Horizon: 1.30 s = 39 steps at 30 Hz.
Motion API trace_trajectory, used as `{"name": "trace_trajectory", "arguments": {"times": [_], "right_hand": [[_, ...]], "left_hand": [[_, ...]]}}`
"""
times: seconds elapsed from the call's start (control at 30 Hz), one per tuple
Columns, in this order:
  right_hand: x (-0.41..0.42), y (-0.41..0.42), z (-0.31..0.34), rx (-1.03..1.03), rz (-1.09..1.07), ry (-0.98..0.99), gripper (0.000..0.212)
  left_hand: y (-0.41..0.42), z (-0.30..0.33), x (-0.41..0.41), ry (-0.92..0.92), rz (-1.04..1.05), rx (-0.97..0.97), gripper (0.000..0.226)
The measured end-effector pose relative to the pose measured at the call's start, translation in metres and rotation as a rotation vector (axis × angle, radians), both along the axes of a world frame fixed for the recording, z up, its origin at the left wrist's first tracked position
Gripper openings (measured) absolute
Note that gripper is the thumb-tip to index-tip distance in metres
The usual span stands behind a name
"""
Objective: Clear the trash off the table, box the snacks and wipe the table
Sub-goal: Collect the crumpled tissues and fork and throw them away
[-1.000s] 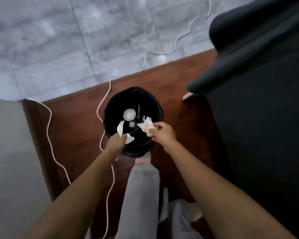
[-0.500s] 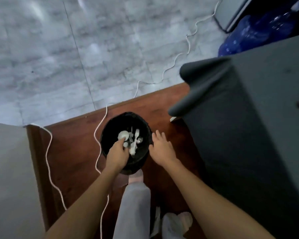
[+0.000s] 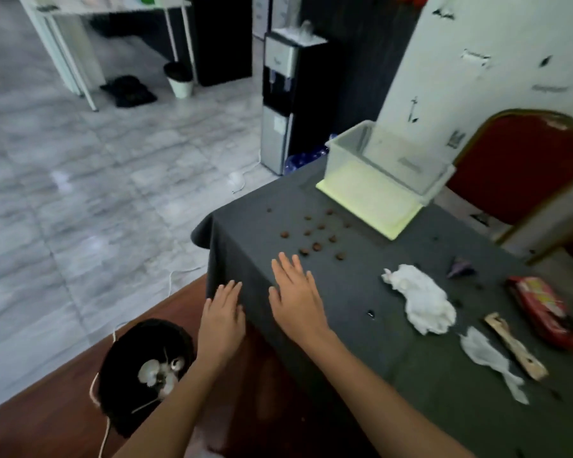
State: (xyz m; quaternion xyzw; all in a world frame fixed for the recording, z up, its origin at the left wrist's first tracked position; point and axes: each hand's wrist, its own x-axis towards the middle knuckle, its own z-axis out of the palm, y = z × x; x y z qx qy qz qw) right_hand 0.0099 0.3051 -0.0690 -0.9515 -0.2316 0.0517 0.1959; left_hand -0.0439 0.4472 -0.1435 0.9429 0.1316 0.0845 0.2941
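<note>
- While both hands are empty with fingers spread, the left hand [image 3: 221, 320] hovers at the tabletop [image 3: 361, 292] edge and the right hand [image 3: 296, 302] lies flat over the dark cloth.
- Below left on the floor, the bin [image 3: 146, 375] holds white trash.
- Brown crumbs [image 3: 313, 234] are scattered just beyond the right hand.
- Near the far corner stands a clear box [image 3: 387, 160] on a yellow lid.
- To the right lie a crumpled tissue [image 3: 420, 297], a clear wrapper [image 3: 490, 361], a stick [image 3: 515, 345] and a red snack pack [image 3: 543, 309].
</note>
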Motion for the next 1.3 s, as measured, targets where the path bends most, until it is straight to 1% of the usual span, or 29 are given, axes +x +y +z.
{"name": "trace_trajectory", "arguments": {"times": [0.13,0.3,0.4,0.5,0.57,0.67,0.73,0.87,0.97,1.07,1.13,1.23,1.3], "right_hand": [[0.001,-0.099,0.004,-0.018,-0.176,-0.014,0.053],[-0.017,-0.211,-0.008,0.040,-0.509,-0.064,0.045],[-0.024,-0.262,-0.015,-0.055,-0.693,-0.065,0.039],[-0.025,-0.294,-0.018,-0.144,-0.866,0.008,0.039],[-0.025,-0.306,-0.022,-0.169,-0.917,0.059,0.043],[-0.020,-0.317,-0.028,-0.192,-0.957,0.140,0.050],[-0.018,-0.321,-0.030,-0.199,-0.955,0.175,0.047],[-0.017,-0.329,-0.037,-0.179,-0.925,0.225,0.036],[-0.017,-0.336,-0.043,-0.140,-0.952,0.262,0.025],[-0.020,-0.341,-0.044,-0.061,-0.970,0.253,0.018],[-0.022,-0.344,-0.042,0.046,-0.987,0.219,0.015],[-0.027,-0.354,-0.033,0.234,-1.113,0.110,0.014],[-0.030,-0.369,-0.026,0.399,-1.249,0.066,0.012]], "left_hand": [[-0.074,0.014,0.027,-0.057,-0.233,0.087,0.045],[-0.163,0.022,0.051,-0.014,-0.442,0.085,0.047],[-0.204,0.026,0.060,0.021,-0.542,0.142,0.050],[-0.228,0.030,0.074,0.023,-0.632,0.206,0.058],[-0.239,0.033,0.086,0.039,-0.655,0.252,0.064],[-0.257,0.037,0.106,0.143,-0.691,0.293,0.077],[-0.267,0.038,0.117,0.209,-0.743,0.369,0.085],[-0.284,0.035,0.139,0.215,-0.876,0.537,0.089],[-0.292,0.029,0.153,0.235,-0.953,0.593,0.083],[-0.298,0.022,0.158,0.207,-1.043,0.607,0.068],[-0.296,0.021,0.158,0.130,-1.107,0.593,0.059],[-0.295,0.024,0.158,0.043,-1.189,0.572,0.047],[-0.296,0.024,0.160,0.033,-1.211,0.438,0.036]]}}
